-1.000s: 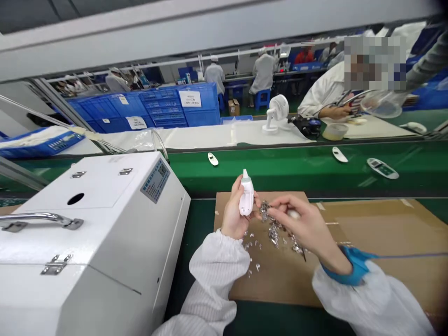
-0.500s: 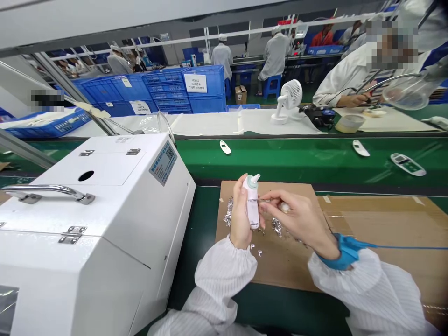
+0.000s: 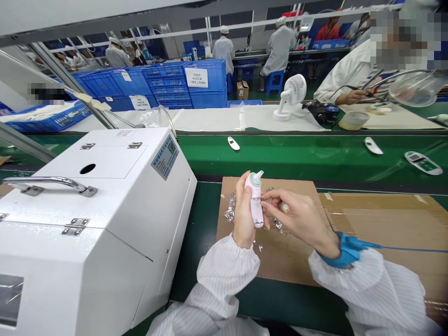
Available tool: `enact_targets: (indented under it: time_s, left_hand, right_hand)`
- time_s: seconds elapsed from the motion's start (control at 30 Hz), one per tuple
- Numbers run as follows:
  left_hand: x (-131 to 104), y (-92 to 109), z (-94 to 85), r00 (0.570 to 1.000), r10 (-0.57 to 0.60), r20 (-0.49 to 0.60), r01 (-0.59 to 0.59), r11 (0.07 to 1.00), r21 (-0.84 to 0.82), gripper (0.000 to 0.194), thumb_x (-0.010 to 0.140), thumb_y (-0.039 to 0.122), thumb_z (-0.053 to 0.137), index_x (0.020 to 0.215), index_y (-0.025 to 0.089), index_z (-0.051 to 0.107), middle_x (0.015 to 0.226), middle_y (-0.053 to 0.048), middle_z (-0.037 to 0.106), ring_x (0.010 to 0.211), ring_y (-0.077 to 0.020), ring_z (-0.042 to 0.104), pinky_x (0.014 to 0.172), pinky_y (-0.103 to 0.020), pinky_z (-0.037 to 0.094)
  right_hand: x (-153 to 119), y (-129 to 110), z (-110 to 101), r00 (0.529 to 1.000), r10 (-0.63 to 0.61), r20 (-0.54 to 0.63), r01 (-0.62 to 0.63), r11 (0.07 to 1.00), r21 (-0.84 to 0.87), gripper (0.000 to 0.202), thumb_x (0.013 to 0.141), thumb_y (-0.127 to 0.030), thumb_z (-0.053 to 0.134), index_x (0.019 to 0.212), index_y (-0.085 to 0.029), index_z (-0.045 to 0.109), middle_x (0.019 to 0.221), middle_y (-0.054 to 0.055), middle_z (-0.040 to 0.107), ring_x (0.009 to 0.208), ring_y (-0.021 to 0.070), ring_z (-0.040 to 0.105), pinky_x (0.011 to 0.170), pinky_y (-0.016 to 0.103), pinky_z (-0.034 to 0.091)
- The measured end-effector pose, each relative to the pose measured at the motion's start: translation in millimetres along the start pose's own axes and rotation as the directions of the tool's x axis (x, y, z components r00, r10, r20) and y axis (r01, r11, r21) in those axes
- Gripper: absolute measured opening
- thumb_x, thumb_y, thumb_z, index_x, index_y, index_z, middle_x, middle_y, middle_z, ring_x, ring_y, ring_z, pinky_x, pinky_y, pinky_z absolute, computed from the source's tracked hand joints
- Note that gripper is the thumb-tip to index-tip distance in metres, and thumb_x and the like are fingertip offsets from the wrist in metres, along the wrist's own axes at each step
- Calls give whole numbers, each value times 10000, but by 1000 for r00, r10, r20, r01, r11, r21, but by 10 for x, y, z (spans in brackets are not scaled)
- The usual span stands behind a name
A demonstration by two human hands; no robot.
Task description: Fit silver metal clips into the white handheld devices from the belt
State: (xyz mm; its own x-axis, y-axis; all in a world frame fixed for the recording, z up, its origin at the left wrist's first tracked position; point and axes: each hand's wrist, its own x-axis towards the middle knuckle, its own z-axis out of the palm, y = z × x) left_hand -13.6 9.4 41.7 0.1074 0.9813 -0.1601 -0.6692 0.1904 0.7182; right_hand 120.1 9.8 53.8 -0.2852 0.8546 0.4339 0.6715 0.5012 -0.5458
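Gripping white handset (image 3: 256,206) in left hand (image 3: 244,214), with right hand (image 3: 301,212) half-curled alongside, cannot tell on what. Seemingly partway, with loose metal clips (image 3: 230,209) left beside left hand.

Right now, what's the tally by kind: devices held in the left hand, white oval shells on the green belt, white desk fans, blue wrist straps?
Tapered-tip device in the left hand: 1
White oval shells: 3
White desk fan: 1
Blue wrist strap: 1
Total: 6
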Motion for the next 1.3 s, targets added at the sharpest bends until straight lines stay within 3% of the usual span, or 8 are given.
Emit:
enact_targets:
  time_s: [0.17, 0.3, 0.47, 0.53, 0.63, 0.77, 0.93, 1.3]
  left_hand:
    - [-15, -1, 25, 1000, 2, -7, -2, 1000, 17, 515, 949, 397, 536, 1447, 309, 439, 865, -35, 611, 455, -96, 486, 409, -225, 394]
    - [-19, -31, 25, 1000, 9, -8, -8, 1000, 7, 489, 959, 398, 515, 1433, 307, 432, 767, -4, 561, 399, -72, 423, 377, -214, 366]
    - [-19, -27, 41, 997, -4, -73, 2, 1000, -27, 437, 958, 368, 519, 1385, 301, 452, 711, 18, 527, 394, -69, 431, 358, -194, 352]
    - [10, -18, 37, 994, -47, -98, 42, 998, -57, 395, 974, 338, 483, 1364, 284, 451, 687, 21, 527, 403, -79, 453, 356, -185, 344]
    - [85, -4, -10, 973, -193, -127, 171, 970, -171, 329, 999, 301, 412, 1312, 216, 466, 690, 7, 547, 429, -92, 481, 353, -182, 338]
    - [160, 43, -173, 940, -303, -158, 241, 915, -323, 222, 1014, 251, 364, 1115, 146, 532, 794, -46, 595, 514, -77, 514, 361, -154, 339]
    - [160, 104, -387, 936, -284, -210, 193, 909, -370, 232, 1025, 252, 324, 949, 151, 519, 748, -30, 544, 525, -68, 492, 365, -137, 330]
    - [138, -18, -406, 941, -259, -217, 208, 950, -232, 144, 988, 223, 392, 1072, 210, 508, 704, 1, 519, 475, -87, 473, 356, -162, 291]
  right_hand:
    - [-21, -7, 35, 999, -34, -39, 31, 997, -72, 236, 970, -359, 532, 982, -213, 717, 665, -8, 697, 526, 109, 591, 536, 243, 417]
    - [-67, 30, 109, 985, -135, -110, 117, 981, -154, 296, 996, -343, 497, 931, -212, 755, 691, 9, 695, 577, 105, 601, 556, 246, 413]
    - [-125, 60, 132, 980, -195, -44, 179, 955, -234, 383, 1021, -345, 417, 1033, -228, 782, 669, 28, 679, 616, 127, 611, 560, 262, 404]
    - [-115, 54, 86, 988, -144, 58, 150, 982, -115, 367, 1015, -344, 423, 1142, -227, 747, 709, 24, 698, 626, 130, 614, 578, 258, 419]
    - [-69, 99, -1, 985, 73, 159, -93, 989, 118, 361, 982, -368, 482, 1263, -227, 657, 674, -19, 672, 554, 120, 574, 563, 245, 432]
    - [-111, 322, 17, 928, 315, 197, -328, 944, 32, 212, 914, -346, 568, 1015, -201, 685, 696, -9, 671, 594, 138, 598, 582, 257, 428]
    - [-372, 517, 300, 809, 323, 491, -254, 946, -203, 114, 889, -197, 574, 916, -215, 683, 976, 33, 737, 849, 188, 672, 717, 290, 450]
    - [-407, 632, 517, 763, 294, 576, -192, 953, -232, 111, 855, -164, 578, 844, -215, 677, 917, 35, 740, 814, 197, 661, 685, 287, 429]
